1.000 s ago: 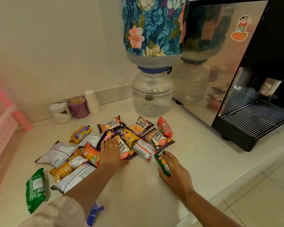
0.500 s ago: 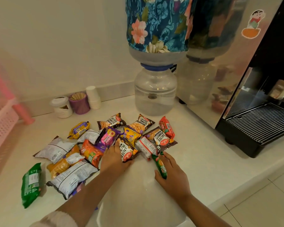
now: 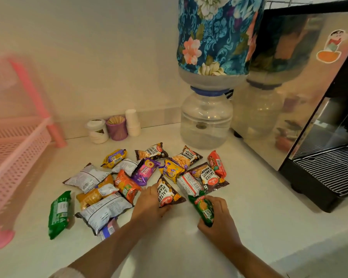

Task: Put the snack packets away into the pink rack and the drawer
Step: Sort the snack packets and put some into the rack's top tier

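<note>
White counter (image 3: 249, 207) under scattered snack packets (image 3: 141, 177), cups (image 3: 132, 125), water dispenser (image 3: 206, 125).

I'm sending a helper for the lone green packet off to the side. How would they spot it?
Start at the pink rack on the counter's left. Just right of its front foot lies the green packet, left of the main pile. It shows white label print and lies nearest the rack.

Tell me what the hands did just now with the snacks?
The left hand slid off the pile toward the person and now grips a salted peanuts packet, dragging it to the pile's near edge. The right hand holds the green packet as before, fingers curled further round it. The other packets, the pink rack and the water dispenser stayed put.
</note>
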Available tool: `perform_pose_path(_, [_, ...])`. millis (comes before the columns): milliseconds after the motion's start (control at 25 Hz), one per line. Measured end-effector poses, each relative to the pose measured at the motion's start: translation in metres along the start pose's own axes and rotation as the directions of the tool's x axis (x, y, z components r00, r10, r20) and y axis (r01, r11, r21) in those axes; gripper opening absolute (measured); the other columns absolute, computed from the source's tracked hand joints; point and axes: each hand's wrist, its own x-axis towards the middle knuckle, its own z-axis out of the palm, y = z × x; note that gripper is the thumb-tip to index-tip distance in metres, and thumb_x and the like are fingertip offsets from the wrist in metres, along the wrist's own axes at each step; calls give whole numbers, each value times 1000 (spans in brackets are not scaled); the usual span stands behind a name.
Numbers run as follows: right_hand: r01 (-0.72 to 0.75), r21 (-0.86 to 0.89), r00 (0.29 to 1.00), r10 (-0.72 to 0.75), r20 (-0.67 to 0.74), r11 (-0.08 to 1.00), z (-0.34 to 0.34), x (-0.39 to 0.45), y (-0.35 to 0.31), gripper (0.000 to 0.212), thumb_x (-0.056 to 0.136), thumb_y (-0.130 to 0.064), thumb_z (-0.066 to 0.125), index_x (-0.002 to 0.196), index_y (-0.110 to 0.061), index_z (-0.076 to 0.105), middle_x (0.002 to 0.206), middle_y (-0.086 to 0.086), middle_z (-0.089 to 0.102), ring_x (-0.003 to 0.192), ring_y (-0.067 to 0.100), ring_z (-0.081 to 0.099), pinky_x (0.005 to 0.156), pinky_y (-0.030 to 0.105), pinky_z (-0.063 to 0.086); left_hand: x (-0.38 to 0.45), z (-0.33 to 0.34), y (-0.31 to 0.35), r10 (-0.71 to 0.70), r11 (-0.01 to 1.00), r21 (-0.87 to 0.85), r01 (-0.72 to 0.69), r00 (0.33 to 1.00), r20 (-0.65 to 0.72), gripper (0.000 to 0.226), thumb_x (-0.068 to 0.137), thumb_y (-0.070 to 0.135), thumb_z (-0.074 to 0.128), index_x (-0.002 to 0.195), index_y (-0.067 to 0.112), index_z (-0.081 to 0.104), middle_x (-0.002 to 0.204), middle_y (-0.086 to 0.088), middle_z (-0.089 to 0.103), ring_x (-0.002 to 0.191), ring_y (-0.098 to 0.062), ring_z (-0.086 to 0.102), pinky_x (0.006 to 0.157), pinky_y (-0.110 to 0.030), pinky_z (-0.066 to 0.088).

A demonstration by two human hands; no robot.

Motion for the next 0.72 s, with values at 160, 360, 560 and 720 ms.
perform_pose_path(160, [38, 105, 992, -25, -123, 994, 0, 13, -25, 68, 66, -17, 78, 125, -18, 45, 117, -4, 42, 106, 10, 49, 74, 9, 43, -9, -18, 5, -53, 992, -115, 48, 998, -37, 84, 74, 51, 67, 140, 17, 27, 136, -7, 44, 125, -23, 39, 105, -34, 32])
perform_pose_path(360, [79, 378, 986, -17, -165, 923, -2, 47, -78, 68, 69, -10, 79, 118, -36, 40, 111, -18, 42, 101, -11, 50, 61, -1, 44, -5, -82, 20, 29, 987, -146, -65, 972, -234, 93, 67, 61, 68, 140, 19, 28, 133, -5, 46, 126, -24, 38, 108, -38, 33])
perform_pose_path(560, [183, 482, 978, -109, -178, 857, 8, 85, -151, 62, 72, -12, 76, 111, -41, 37, 111, -7, 43, 95, -5, 52, 62, 9, 42, 6, -191, 9, 91, 976, -142, -163, 906, -413, 89, 65, 56, 73, 136, 17, 36, 124, -6, 52, 113, -22, 47, 98, -37, 41])
perform_pose_path(720, [285, 503, 958, -251, -136, 816, 28, 107, -223, 55, 71, -7, 74, 106, -35, 42, 111, 1, 53, 91, 4, 56, 61, 11, 44, 13, -300, -6, 86, 974, -121, -190, 809, -581, 76, 67, 46, 77, 127, 13, 43, 118, -6, 55, 106, -24, 52, 90, -39, 45])
